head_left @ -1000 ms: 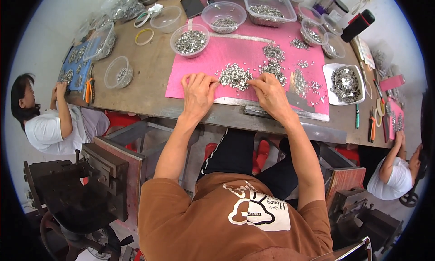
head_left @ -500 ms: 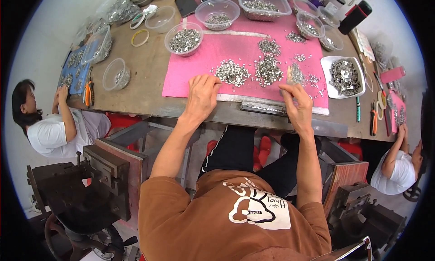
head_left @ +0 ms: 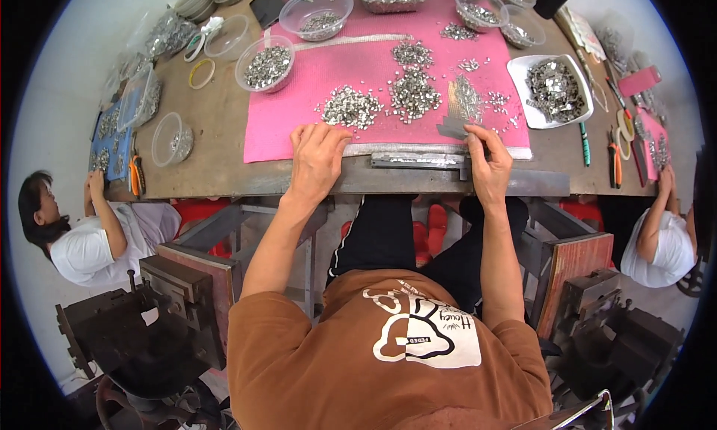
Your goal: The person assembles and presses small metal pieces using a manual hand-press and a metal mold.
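My right hand (head_left: 491, 169) pinches a thin flat grey metal plate (head_left: 451, 127) with a stepped edge, held above the front of the pink mat (head_left: 321, 68). Just left of that hand, a narrow metal rail (head_left: 418, 161) lies along the table's front edge. My left hand (head_left: 317, 161) rests at the mat's front, thumb and fingers closed together; whatever they may hold is too small to make out. Beyond it sits a pile of small shiny metal pieces (head_left: 351, 107). A darker pile (head_left: 414, 94) lies to its right, and thin metal pins (head_left: 467, 99) lie beyond the plate.
A white dish (head_left: 519, 70) of metal pieces stands right of the mat. Clear plastic tubs, including a round one (head_left: 290, 57), stand along the back and left. Orange-handled pliers (head_left: 615, 165) lie at right. Co-workers (head_left: 82, 228) sit at both sides.
The grey plate now shows in my right hand, where it was not visible before. My left hand stays closed near the mat's edge. The whole view has shifted slightly.
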A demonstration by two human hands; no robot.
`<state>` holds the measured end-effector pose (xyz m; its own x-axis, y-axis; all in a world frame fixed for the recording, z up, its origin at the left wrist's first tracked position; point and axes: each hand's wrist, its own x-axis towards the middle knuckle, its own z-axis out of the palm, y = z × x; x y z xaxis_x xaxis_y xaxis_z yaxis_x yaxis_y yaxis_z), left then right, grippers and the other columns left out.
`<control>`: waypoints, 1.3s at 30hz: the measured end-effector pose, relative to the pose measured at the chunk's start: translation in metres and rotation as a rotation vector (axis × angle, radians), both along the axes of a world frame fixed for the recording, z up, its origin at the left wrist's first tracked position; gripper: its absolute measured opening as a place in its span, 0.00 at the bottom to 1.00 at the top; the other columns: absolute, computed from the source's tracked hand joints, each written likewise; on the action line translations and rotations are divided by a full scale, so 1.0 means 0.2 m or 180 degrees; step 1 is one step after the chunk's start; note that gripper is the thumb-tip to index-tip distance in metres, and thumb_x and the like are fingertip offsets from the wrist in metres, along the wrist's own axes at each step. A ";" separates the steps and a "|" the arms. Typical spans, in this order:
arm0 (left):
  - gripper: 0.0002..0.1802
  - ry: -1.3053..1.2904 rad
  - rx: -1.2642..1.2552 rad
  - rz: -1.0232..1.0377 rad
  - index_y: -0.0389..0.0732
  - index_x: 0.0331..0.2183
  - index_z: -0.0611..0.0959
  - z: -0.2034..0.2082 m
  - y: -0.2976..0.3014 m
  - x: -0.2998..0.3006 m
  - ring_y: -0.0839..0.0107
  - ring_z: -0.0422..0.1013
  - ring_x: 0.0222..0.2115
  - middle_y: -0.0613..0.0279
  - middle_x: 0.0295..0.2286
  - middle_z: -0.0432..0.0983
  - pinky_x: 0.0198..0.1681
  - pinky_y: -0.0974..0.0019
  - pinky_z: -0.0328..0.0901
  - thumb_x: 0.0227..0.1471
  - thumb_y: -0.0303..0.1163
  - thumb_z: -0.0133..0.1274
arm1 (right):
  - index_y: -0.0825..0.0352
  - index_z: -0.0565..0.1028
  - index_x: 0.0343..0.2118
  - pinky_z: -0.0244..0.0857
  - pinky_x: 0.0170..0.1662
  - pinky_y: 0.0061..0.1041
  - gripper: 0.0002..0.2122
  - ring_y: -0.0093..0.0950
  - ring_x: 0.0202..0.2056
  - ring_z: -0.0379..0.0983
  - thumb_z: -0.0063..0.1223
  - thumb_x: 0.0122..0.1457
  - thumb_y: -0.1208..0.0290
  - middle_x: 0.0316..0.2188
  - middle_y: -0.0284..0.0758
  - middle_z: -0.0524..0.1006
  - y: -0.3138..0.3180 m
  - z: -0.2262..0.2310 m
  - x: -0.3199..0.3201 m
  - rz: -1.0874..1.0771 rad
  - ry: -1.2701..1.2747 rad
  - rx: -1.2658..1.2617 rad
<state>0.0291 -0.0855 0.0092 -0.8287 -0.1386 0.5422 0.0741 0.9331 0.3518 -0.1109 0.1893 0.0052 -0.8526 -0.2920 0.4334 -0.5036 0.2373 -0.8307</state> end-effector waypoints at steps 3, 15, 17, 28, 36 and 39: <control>0.05 -0.0012 0.0022 -0.0065 0.43 0.35 0.84 0.02 0.00 -0.01 0.62 0.70 0.36 0.63 0.30 0.74 0.48 0.56 0.58 0.52 0.26 0.60 | 0.69 0.81 0.42 0.63 0.34 0.21 0.07 0.20 0.28 0.68 0.56 0.62 0.80 0.26 0.30 0.72 0.01 -0.02 0.00 0.0049 -0.0047 -0.0109; 0.05 -0.0207 0.1710 -0.0433 0.39 0.34 0.80 0.08 0.29 -0.04 0.57 0.70 0.35 0.58 0.32 0.76 0.43 0.57 0.62 0.53 0.21 0.57 | 0.68 0.81 0.42 0.62 0.32 0.22 0.07 0.20 0.27 0.68 0.56 0.63 0.78 0.25 0.31 0.72 0.01 -0.02 0.00 -0.0027 -0.0056 -0.0131; 0.05 0.0111 0.1390 -0.0726 0.38 0.35 0.79 0.04 0.34 -0.07 0.56 0.70 0.35 0.56 0.34 0.76 0.42 0.58 0.63 0.53 0.20 0.56 | 0.68 0.81 0.42 0.62 0.32 0.22 0.07 0.20 0.27 0.68 0.56 0.63 0.78 0.25 0.31 0.72 0.01 -0.02 0.00 -0.0030 -0.0062 -0.0129; 0.08 0.0249 0.1207 -0.0681 0.35 0.35 0.78 -0.01 0.38 -0.09 0.52 0.70 0.35 0.52 0.34 0.73 0.40 0.55 0.66 0.50 0.16 0.57 | 0.68 0.81 0.42 0.62 0.33 0.21 0.07 0.20 0.28 0.68 0.55 0.63 0.78 0.26 0.30 0.73 0.01 -0.01 0.00 -0.0026 -0.0075 -0.0116; 0.10 0.0453 0.0500 -0.0561 0.36 0.36 0.83 -0.01 0.39 -0.04 0.54 0.74 0.41 0.54 0.38 0.77 0.49 0.51 0.67 0.48 0.22 0.63 | 0.69 0.81 0.41 0.63 0.33 0.23 0.07 0.23 0.28 0.70 0.55 0.62 0.81 0.27 0.34 0.74 0.01 0.00 0.01 -0.0026 0.0108 -0.0012; 0.17 0.0330 0.0416 -0.0593 0.39 0.45 0.84 -0.04 0.36 0.01 0.55 0.73 0.50 0.55 0.46 0.79 0.61 0.44 0.60 0.51 0.28 0.63 | 0.69 0.81 0.40 0.66 0.36 0.27 0.08 0.30 0.30 0.73 0.55 0.59 0.83 0.29 0.37 0.76 -0.05 0.07 0.02 0.0053 0.0458 0.0268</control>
